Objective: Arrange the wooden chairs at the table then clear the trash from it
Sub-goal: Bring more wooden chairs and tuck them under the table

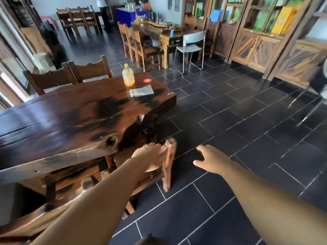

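Note:
A dark wooden table (74, 119) fills the left half of the view. A wooden chair (169, 161) stands pushed in at its near right corner, and my left hand (150, 157) grips the top of the chair's backrest. My right hand (211, 160) hovers open over the floor to the right of the chair, touching nothing. On the table's far end stand an orange drink bottle (128, 75), a grey flat wrapper (141, 91) and a small red round lid (147, 80). Two more wooden chairs (70, 75) stand along the table's far side. Another chair back (35, 221) shows at the lower left.
Dark tiled floor (247, 138) spreads to the right. Further back are a second wooden table (159, 32) with chairs, a grey metal chair (192, 45), and wooden cabinets (265, 32) on the right wall. A metal chair leg (304, 103) shows at far right. A person (103, 11) stands at the back.

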A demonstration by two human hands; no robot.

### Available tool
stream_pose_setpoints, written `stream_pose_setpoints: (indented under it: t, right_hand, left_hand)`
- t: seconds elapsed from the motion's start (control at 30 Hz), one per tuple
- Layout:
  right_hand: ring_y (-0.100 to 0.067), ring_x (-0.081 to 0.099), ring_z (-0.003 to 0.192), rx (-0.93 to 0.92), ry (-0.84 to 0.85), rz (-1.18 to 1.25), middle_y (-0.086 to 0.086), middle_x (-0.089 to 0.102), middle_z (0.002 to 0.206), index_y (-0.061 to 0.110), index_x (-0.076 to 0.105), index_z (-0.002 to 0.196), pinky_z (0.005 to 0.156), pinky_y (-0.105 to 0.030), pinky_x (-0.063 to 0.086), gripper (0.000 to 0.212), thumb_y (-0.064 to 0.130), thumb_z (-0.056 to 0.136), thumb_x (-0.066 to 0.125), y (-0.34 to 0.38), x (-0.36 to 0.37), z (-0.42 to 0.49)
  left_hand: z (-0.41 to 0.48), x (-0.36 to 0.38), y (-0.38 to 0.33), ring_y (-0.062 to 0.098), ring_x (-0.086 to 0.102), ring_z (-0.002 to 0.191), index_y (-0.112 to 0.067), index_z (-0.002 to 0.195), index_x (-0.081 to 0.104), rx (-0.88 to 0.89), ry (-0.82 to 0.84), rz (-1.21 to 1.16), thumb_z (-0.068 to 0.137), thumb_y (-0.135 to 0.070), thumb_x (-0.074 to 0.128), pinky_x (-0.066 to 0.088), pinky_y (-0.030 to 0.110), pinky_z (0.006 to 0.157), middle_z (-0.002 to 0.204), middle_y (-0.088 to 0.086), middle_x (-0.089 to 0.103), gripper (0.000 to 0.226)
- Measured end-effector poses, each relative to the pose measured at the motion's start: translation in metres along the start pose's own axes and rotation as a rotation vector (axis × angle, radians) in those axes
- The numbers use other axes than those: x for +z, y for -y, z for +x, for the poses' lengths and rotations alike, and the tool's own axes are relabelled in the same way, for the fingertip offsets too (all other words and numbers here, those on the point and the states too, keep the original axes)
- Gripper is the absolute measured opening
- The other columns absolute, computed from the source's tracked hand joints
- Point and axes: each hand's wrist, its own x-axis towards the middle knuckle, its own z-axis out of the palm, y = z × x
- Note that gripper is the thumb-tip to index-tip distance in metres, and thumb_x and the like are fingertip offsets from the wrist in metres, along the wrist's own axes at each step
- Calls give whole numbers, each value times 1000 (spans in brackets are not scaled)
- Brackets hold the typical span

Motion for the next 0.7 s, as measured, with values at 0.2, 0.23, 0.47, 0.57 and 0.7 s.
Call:
stream_pose_setpoints:
  t: [0.2,0.23,0.47,0.57,0.7]
  right_hand:
    - [-24,60,113,46,-26,9,-4,48,138,22,36,147,93,-39,51,65,48,92,59,-50,-29,56]
    - [-24,60,111,45,-23,7,-4,48,138,22,36,146,91,-39,51,65,48,92,59,-58,-33,70]
    - [-23,58,112,58,-11,-32,-1,48,134,23,38,144,91,-40,51,63,50,91,59,-112,-90,203]
    - [-23,57,114,54,13,-26,-2,47,136,22,37,144,92,-40,50,63,50,91,59,-128,-117,261]
    - [-22,58,108,58,17,-27,-1,47,133,23,37,144,86,-37,49,63,51,91,57,-145,-148,328]
  left_hand:
    - [85,-21,-43,26,52,126,-23,140,44,67,-3,19,92,-44,57,49,46,98,133,-1,51,53]
    - [103,-25,-48,27,50,128,-22,144,40,66,-1,18,92,-44,57,48,46,99,137,0,50,59]
    - [252,-50,-68,26,46,132,-22,151,31,76,-6,-17,93,-49,58,47,45,102,146,0,44,69]
    - [311,-72,-75,26,47,132,-22,151,31,69,10,-44,93,-49,59,47,44,101,147,0,44,70]
    - [379,-107,-75,26,46,133,-23,151,33,56,-7,-34,93,-49,59,46,43,101,147,0,44,68]
